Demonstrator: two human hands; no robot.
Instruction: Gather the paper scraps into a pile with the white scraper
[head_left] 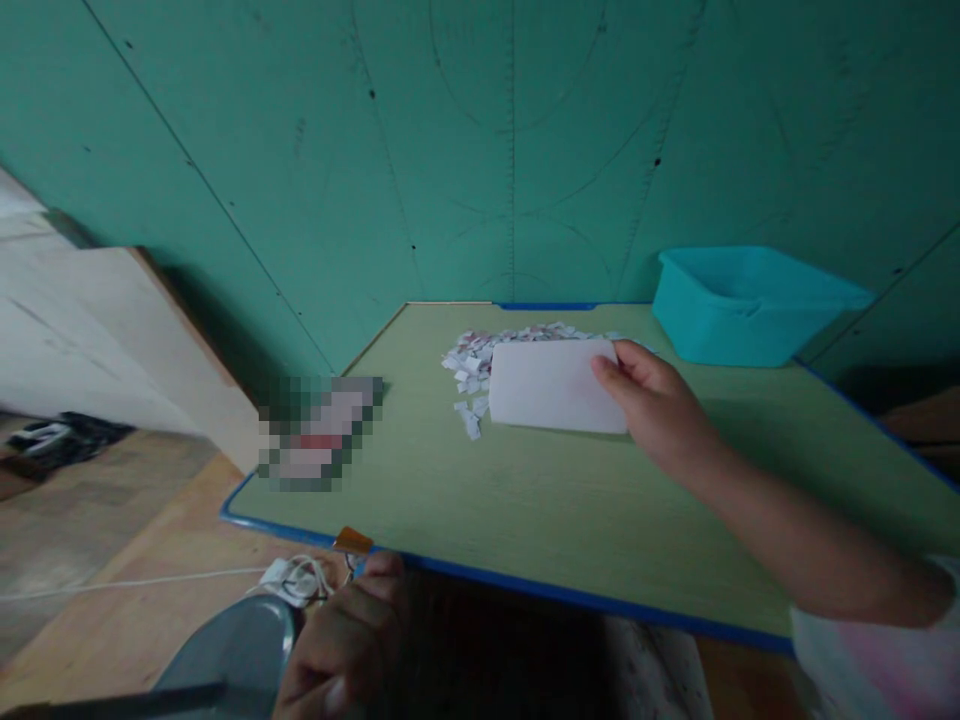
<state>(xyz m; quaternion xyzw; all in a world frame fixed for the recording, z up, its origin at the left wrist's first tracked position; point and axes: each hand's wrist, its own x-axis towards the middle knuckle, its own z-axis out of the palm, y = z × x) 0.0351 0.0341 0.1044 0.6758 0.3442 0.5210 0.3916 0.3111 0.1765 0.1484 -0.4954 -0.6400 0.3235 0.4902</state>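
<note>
filling the background: a green wall [450,150], pencilled with lines and arcs. against it, a pale green table [525,520] with blue edging. at the far right of the tabletop, a turquoise basket [742,330]; its floor is out of sight, so contents cannot be told. at the left end, a pixelated object [322,435], not identifiable.

right hand [656,405]: thumb in front, fingers behind, clamped on the right end of a white card [555,387]. the card is tilted toward the viewer, over the middle of the table; whether its lower edge touches the surface, cannot tell. left hand [345,635]: fingers curled, at the table's front edge beside an orange tag [352,541]; cannot tell whether it grips anything.

smallest: paper scraps [472,365], heaped behind the card and partly hidden by it, a few stray bits nearer. status, judged: paper already in small pieces, heap still loose on the tabletop; card looks whole.
</note>
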